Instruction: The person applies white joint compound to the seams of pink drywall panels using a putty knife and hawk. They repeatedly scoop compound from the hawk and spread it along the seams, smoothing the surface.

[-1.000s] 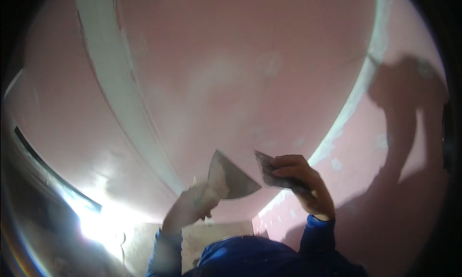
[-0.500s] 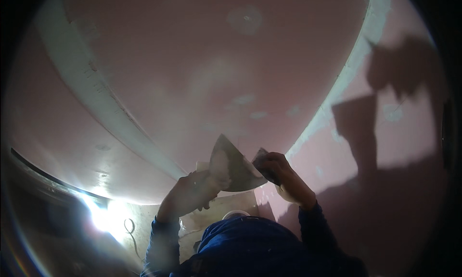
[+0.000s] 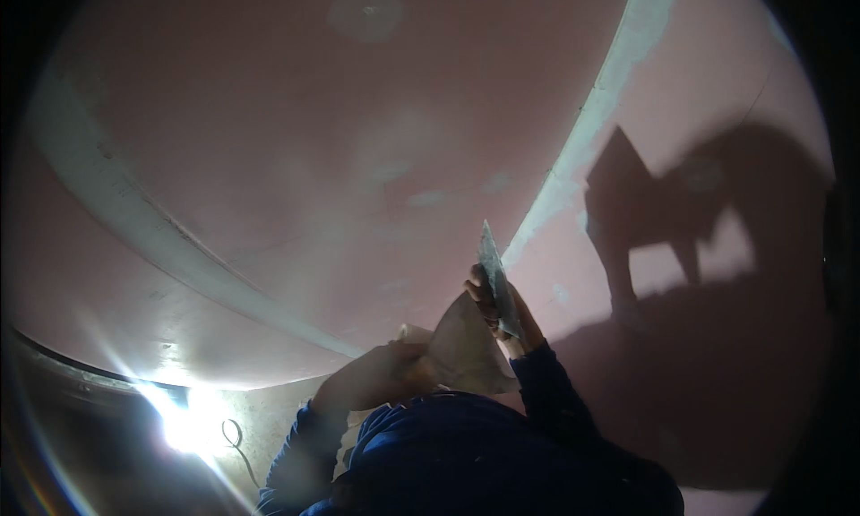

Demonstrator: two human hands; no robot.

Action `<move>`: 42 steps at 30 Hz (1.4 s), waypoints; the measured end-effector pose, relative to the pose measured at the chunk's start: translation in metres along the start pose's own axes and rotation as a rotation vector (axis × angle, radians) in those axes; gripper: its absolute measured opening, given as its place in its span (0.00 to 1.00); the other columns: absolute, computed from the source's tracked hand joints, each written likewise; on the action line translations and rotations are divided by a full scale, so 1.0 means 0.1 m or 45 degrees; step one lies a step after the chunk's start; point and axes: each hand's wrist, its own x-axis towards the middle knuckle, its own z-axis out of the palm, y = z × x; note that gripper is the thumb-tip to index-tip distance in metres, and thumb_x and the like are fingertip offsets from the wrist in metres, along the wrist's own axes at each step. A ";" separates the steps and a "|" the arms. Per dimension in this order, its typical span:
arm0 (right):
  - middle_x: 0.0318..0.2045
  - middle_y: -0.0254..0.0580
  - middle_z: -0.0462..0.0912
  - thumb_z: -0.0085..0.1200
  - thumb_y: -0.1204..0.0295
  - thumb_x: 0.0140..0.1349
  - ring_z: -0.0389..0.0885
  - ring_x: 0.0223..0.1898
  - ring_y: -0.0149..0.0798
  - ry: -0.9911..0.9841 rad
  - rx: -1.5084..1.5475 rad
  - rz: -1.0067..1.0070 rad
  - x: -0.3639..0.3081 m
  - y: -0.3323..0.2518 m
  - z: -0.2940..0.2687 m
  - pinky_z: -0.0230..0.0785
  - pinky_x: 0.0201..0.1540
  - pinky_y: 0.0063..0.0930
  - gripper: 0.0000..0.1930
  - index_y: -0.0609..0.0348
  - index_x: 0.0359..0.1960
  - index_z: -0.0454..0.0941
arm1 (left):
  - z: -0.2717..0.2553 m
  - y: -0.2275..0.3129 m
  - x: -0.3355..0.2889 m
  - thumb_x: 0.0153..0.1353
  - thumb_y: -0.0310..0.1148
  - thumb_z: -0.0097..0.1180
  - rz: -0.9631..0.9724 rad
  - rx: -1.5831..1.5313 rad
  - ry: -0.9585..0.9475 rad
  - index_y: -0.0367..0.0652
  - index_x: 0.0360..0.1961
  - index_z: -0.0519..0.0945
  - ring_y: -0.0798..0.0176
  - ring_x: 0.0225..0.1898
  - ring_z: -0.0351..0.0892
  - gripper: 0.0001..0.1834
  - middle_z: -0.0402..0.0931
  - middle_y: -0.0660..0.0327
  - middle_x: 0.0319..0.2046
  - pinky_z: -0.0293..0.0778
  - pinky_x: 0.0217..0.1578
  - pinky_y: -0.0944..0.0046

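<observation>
My left hand (image 3: 381, 373), low in the middle, is closed round a wide putty knife (image 3: 464, 341) whose broad, fan-shaped blade points up and to the right. Just right of that blade, my right hand (image 3: 481, 294) grips a second putty knife (image 3: 495, 279). Its narrow-looking blade is seen nearly edge-on, tip upward, with a greyish-white coating on its face. The handles of both tools are mostly hidden by my fingers. In the view the two blades overlap; whether they touch I cannot tell.
Pink board (image 3: 269, 95) spreads overhead, with pale filled seams (image 3: 573, 140) and filler spots (image 3: 365, 12). A bright lamp (image 3: 188, 422) glares at lower left near a hanging cable loop (image 3: 232, 434). Shadows of my hands and tools fall on the right wall (image 3: 699, 193).
My right hand has turned its putty knife upright and raised it slightly. The wide knife has moved right and down with my left hand. The whole view has shifted a little.
</observation>
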 end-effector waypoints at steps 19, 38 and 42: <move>0.20 0.35 0.66 0.41 0.56 0.76 0.64 0.12 0.24 -0.292 0.299 0.087 -0.14 -0.23 -0.27 0.57 0.14 0.17 0.23 0.69 0.52 0.72 | -0.31 0.18 -0.47 0.63 0.38 0.65 -0.128 -0.169 0.679 0.35 0.60 0.76 0.70 0.20 0.80 0.28 0.81 0.60 0.21 0.70 0.19 0.71; 0.46 0.41 0.83 0.53 0.63 0.73 0.80 0.44 0.30 -0.008 -0.929 -0.048 -0.10 -0.10 0.03 0.74 0.49 0.28 0.22 0.63 0.62 0.72 | -0.05 0.09 0.02 0.61 0.35 0.68 0.295 0.106 0.519 0.37 0.58 0.78 0.67 0.29 0.83 0.26 0.82 0.60 0.34 0.79 0.28 0.67; 0.40 0.41 0.85 0.56 0.64 0.72 0.82 0.36 0.31 0.006 -0.387 -0.099 0.03 -0.60 -0.16 0.78 0.41 0.27 0.24 0.62 0.65 0.71 | -0.10 0.10 -0.09 0.64 0.36 0.64 0.243 0.088 0.464 0.38 0.57 0.77 0.67 0.29 0.82 0.22 0.81 0.59 0.31 0.79 0.34 0.64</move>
